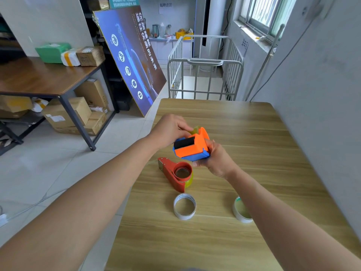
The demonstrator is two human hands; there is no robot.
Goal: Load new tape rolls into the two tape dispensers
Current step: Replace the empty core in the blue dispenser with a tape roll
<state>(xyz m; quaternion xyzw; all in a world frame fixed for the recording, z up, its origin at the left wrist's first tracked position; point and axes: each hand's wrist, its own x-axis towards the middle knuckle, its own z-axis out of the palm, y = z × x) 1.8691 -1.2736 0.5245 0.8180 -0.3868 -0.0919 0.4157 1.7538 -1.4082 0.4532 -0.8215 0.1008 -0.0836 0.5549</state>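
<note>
An orange and blue tape dispenser [192,146] is held above the wooden table [244,133]. My right hand [216,161] grips its lower right side. My left hand [171,132] pinches a yellowish tape roll [195,130] at the dispenser's far top; most of that roll is hidden. A red dispenser [172,173] lies flat on the table just below, with a yellowish roll [189,180] seated in it. Nearer me lie two empty-looking white cores: one ring [184,207] in the middle, another ring [241,211] partly behind my right forearm.
The table's left edge drops to a tiled floor [58,169]. A white wall [322,94] runs along its right side. A metal cart [205,71] stands beyond the far edge, a leaning poster board [132,59] and a brown desk [39,79] with cardboard boxes at left.
</note>
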